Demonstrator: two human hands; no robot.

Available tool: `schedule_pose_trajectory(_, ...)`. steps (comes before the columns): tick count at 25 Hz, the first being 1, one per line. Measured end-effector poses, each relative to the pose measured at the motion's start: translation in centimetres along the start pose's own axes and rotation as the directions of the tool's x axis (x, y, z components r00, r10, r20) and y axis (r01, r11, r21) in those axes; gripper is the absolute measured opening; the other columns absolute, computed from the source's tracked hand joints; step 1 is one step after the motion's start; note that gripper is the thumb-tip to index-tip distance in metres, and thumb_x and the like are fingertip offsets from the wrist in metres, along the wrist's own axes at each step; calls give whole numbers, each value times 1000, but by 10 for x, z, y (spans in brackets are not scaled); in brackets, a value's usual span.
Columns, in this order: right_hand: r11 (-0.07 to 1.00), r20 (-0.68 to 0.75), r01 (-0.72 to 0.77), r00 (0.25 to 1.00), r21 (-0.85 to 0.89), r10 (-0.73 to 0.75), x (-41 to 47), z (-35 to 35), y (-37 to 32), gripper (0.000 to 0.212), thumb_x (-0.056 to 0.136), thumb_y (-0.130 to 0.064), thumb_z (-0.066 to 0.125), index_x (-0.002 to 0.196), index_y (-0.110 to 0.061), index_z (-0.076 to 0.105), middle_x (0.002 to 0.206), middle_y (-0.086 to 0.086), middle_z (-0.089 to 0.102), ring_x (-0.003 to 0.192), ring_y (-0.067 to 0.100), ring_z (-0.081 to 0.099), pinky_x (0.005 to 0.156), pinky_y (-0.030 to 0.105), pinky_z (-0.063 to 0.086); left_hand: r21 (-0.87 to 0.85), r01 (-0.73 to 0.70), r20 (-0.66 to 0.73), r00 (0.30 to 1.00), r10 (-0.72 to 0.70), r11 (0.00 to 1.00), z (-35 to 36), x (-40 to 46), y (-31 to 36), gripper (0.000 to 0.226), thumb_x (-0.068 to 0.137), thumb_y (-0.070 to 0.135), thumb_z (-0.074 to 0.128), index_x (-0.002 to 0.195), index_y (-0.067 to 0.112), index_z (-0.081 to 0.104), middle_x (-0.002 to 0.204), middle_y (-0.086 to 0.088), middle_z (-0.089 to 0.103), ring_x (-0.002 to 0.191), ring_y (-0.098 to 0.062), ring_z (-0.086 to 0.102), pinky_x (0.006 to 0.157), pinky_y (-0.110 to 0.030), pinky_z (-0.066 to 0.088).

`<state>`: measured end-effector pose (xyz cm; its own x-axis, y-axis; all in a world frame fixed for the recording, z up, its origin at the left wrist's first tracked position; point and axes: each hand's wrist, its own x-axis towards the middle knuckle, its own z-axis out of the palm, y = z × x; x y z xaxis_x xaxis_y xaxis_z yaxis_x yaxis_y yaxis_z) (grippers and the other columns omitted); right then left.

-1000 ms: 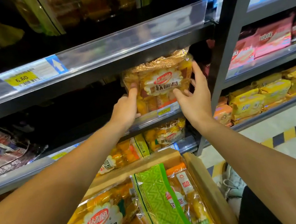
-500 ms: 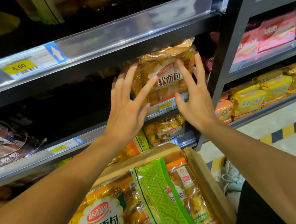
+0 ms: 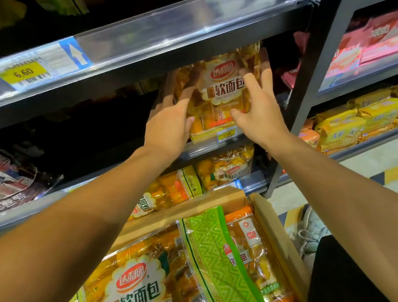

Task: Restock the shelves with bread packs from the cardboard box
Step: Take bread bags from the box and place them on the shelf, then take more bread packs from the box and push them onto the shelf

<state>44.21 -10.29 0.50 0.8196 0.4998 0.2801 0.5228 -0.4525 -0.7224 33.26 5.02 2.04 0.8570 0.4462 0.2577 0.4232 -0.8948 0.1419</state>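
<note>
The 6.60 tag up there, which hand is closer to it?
Left. The left hand is below and right of the 6.60 tag; the right hand is farther right.

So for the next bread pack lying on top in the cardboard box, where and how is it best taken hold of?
Probably from above, by its two long edges. The top bread pack lies flat, label up, in the open cardboard box, with a green-banded pack overlapping its right edge. The film looks loose and crinkled, so a grip of fingers under each side seems safer than pinching the middle, which could crush the bread.
</note>
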Motion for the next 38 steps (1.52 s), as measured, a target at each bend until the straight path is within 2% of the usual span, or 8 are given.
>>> schedule_pose_trajectory(5, 1000, -22, 9, 1000, -6, -9, -6, -6, 2, 58, 91, -11, 68, 141, -25, 44, 166, 6, 5, 150, 20, 23, 104, 16, 35, 2, -87, 12, 996, 87, 996, -12, -12, -7, 62, 99, 36, 57, 154, 32, 27, 152, -12, 39, 130, -34, 50, 103, -43, 47)
schedule_pose_trajectory(10, 988, -26, 141, 989, -65, -143, -37, -26, -8, 71, 92, -11, 66, 153, -32, 36, 168, 0, -4, 155, 17, 3, 113, 14, 19, -44, -238, 118, 963, 242, 970, -38, -61, -45, 79, 97, 40, 59, 160, 30, 12, 167, -7, 9, 151, -35, 15, 119, -46, 24)
schedule_pose_trajectory(15, 953, 92, 302, 948, 30, -303, -84, -35, -29, 71, 92, -8, 67, 153, -28, 37, 163, -3, 21, 150, 11, 22, 119, 30, 27, -127, -158, 201, 963, 181, 979, -60, -157, -100, 76, 97, 41, 59, 159, 23, 19, 168, -4, 1, 154, -29, 5, 123, -48, 20)
schedule_pose_trajectory(18, 917, 374, 396, 846, 35, -380, -123, -26, -26, 72, 93, -11, 68, 154, -30, 35, 155, -4, 39, 145, 14, 36, 117, 44, 35, -115, -23, 273, 960, 54, 993, -66, -219, -135, 75, 98, 48, 54, 159, 22, 19, 167, -6, 5, 153, -30, 10, 121, -46, 21)
schedule_pose_trajectory(23, 921, 765, 373, 624, -113, -158, -174, -14, -24, 70, 96, -30, 65, 154, -40, 27, 162, -6, 30, 150, 16, 26, 118, 38, 32, -92, 287, 486, 849, -208, 954, -62, -299, -176, 73, 100, 48, 48, 159, 19, 15, 163, -11, 22, 148, -32, 23, 118, -45, 28)
schedule_pose_trajectory(30, 975, 770, -111, 599, -190, 218, -217, 30, -37, 90, 90, -45, 69, 159, -28, 15, 162, 8, 28, 144, 28, 38, 108, 39, 42, -338, 706, 697, 632, -339, 622, -19, -349, -205, 87, 70, 80, 59, 139, 29, 46, 141, -2, 55, 129, -22, 51, 108, -47, 43)
schedule_pose_trajectory(34, 894, 786, -366, 457, -260, 416, -224, 49, -40, 103, 89, -43, 71, 161, -24, 1, 166, 11, 16, 145, 35, 35, 88, 49, 58, -406, 750, 692, 626, -361, 523, -10, -349, -205, 88, 74, 64, 75, 143, 27, 36, 138, -1, 57, 124, -22, 56, 106, -45, 47)
schedule_pose_trajectory(38, 871, 768, -360, 431, -335, 474, -226, 67, -38, 113, 84, -52, 73, 160, -16, -2, 166, 13, 19, 139, 38, 42, 87, 49, 58, -356, 832, 776, 517, -362, 425, -11, -346, -191, 70, 88, 41, 72, 145, 19, 37, 135, -2, 54, 124, -25, 55, 101, -37, 46)
